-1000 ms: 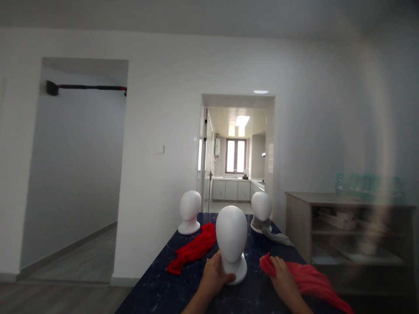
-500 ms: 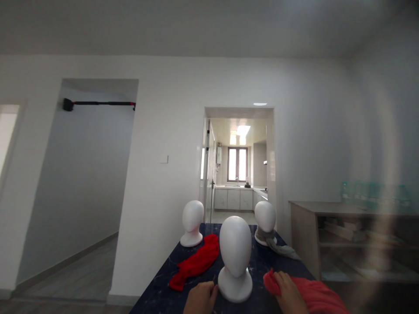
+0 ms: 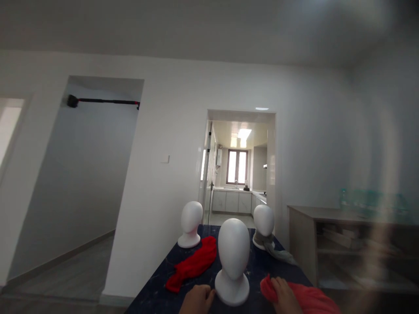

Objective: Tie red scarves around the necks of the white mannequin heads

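A white foam mannequin head (image 3: pixel 233 255) stands upright at the near middle of the table. Just left of its base is my left hand (image 3: pixel 199 298), its fingers curled in; whatever they hold, if anything, is hidden. On the right, my right hand (image 3: pixel 284 294) is closed on a coral-red scarf (image 3: pixel 310 298), whose bunched end pokes out left of the fingers. The scarf trails off to the right along the table's edge. A bright red scarf (image 3: pixel 194 264) lies loosely spread left of the near head, beyond my left hand.
Two more white mannequin heads stand farther back, one left (image 3: pixel 191 220) and one right (image 3: pixel 263 219). A grey scarf (image 3: pixel 278 253) wraps the right one's neck and trails over the dark blue marbled table (image 3: pixel 156 288). A wooden shelf unit (image 3: pixel 301 231) stands to the right; behind, a doorway opens into a kitchen.
The view has tilted and shifted slightly, so everything sits a little differently in the picture. My hands, the scarves and the heads keep nearly the same places relative to each other.
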A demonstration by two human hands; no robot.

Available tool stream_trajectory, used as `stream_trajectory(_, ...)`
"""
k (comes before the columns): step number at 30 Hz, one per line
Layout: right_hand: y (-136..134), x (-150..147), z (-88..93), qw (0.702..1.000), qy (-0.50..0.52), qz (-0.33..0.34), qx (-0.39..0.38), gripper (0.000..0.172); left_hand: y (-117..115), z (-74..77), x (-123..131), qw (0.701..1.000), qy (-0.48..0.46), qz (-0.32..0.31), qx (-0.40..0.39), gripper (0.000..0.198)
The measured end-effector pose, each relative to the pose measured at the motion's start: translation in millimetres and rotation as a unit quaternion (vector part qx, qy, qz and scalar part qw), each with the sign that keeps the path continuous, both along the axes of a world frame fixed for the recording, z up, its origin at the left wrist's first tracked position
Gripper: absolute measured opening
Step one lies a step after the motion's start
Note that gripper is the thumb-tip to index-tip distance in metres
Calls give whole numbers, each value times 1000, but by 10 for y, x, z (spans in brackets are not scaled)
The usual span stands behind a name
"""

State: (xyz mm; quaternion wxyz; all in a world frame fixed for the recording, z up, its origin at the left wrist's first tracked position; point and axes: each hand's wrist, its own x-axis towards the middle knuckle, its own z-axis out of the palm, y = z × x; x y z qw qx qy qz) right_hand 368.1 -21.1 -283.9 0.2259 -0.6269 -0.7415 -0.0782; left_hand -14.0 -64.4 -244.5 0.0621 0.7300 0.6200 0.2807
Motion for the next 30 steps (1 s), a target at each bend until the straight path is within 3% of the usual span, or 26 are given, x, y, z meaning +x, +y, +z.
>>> stream_trajectory(12, -133, -82, 52, 997, 58, 18, 44, 56, -45, 36, 5, 1000, -13, -5, -5, 39)
stream_trajectory(30, -137, -76, 31, 997, 67, 8, 36, 61, -50, 54, 5, 1000, 0, -12, -11, 40)
